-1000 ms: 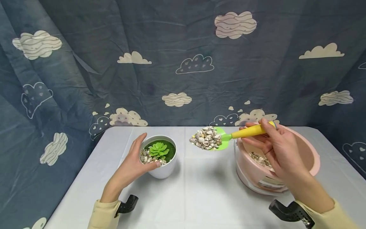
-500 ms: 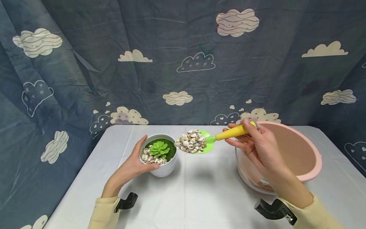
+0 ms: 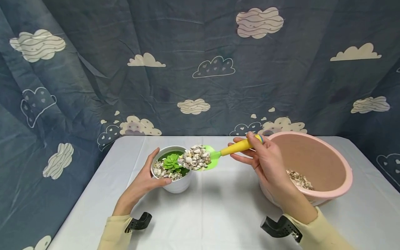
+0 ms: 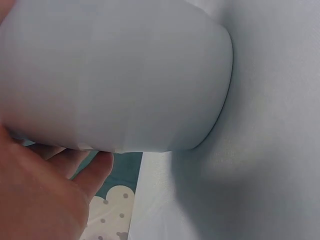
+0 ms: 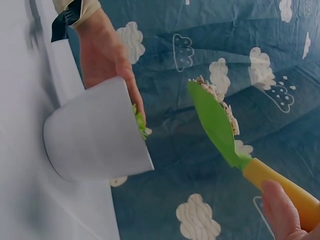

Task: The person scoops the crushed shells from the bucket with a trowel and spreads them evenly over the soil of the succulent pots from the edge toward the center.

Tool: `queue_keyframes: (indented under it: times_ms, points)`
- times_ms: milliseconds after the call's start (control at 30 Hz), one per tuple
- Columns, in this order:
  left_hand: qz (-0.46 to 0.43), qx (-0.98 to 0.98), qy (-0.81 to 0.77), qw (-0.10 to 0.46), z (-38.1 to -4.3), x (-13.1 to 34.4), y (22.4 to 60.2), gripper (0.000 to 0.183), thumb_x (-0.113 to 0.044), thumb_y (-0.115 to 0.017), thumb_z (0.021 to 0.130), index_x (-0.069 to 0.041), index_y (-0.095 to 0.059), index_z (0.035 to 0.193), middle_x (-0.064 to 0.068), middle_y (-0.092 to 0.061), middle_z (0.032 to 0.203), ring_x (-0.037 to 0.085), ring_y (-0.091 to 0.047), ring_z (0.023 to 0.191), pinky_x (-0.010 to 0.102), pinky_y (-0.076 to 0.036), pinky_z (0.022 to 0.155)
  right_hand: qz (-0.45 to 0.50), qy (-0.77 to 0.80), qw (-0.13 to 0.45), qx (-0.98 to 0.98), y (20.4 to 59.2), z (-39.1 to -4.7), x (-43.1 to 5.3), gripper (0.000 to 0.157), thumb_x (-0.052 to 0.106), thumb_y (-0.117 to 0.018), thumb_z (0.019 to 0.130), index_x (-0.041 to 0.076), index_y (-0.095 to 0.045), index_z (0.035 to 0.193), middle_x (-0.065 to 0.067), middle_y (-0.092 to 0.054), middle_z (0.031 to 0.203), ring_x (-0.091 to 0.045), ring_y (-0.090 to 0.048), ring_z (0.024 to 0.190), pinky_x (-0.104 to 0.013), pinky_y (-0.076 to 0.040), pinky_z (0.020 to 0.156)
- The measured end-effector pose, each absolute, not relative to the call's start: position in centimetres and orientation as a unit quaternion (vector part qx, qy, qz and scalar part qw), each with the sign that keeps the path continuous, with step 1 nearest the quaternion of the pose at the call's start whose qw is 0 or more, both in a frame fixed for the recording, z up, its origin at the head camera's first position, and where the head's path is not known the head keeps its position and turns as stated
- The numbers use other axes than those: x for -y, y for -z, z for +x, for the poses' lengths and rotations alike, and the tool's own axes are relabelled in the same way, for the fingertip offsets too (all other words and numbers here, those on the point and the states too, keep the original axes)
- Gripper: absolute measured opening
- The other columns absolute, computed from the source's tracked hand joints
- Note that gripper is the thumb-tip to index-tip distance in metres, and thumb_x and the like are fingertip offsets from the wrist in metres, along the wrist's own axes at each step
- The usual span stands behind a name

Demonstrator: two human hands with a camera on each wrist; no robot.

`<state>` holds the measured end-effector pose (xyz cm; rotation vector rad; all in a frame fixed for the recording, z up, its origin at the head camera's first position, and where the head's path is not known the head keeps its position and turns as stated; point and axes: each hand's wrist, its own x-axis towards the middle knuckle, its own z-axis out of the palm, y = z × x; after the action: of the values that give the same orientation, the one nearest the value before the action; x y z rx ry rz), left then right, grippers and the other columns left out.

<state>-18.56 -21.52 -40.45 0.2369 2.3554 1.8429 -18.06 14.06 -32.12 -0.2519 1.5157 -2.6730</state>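
Observation:
My left hand (image 3: 144, 180) holds a white flowerpot (image 3: 177, 186) at the left of the table, thumb on the near rim and fingers round the far side. Inside the pot is a green succulent (image 3: 171, 162), with small shells (image 3: 162, 172) on the left and near side of it. With my right hand (image 3: 268, 163) I grip the yellow handle of a small green trowel (image 3: 213, 158). Its blade is heaped with shells (image 3: 195, 158) and hangs over the pot's right rim. In the right wrist view the trowel blade (image 5: 215, 120) is apart from the pot (image 5: 97, 135).
A pink bucket (image 3: 335, 166) stands at the right of the table behind my right hand, with more shells (image 3: 300, 180) at its bottom. White cloth (image 3: 218, 222) covers the table. A dark blue cloud-patterned curtain (image 3: 175, 34) hangs behind it.
My right hand has moved left, away from the bucket, bringing the loaded trowel from between bucket and pot to over the pot's right side. The left hand stays at the pot.

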Motion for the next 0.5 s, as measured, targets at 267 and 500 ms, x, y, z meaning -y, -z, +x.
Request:
queue_keyframes:
  times_ms: [267,500]
  points:
    - [0.079,-0.787,-0.608,0.075,-18.4,21.7,40.4,0.11,-0.024,-0.085,0.075,-0.033,-0.012,0.158,0.013,-0.021,0.157,0.034,-0.027,0.14,0.055,-0.025,0.11,-0.063,0.869,0.022,-0.49,32.9,-19.1,-11.9,0.036,0.025,-0.062,0.098,-0.004,-0.044,0.112,-0.016,-0.07,0.106,-0.03,-0.069,0.1,-0.05,-0.052,0.082]
    - [0.069,-0.78,-0.617,0.075,-18.4,21.6,40.6,0.11,-0.023,-0.085,0.074,-0.035,-0.014,0.157,0.013,-0.021,0.157,0.035,-0.029,0.138,0.053,-0.027,0.109,-0.039,0.86,0.019,-0.509,33.7,-20.4,-10.1,0.039,0.027,-0.063,0.098,-0.002,-0.045,0.117,-0.016,-0.069,0.107,-0.03,-0.068,0.101,-0.047,-0.054,0.081]
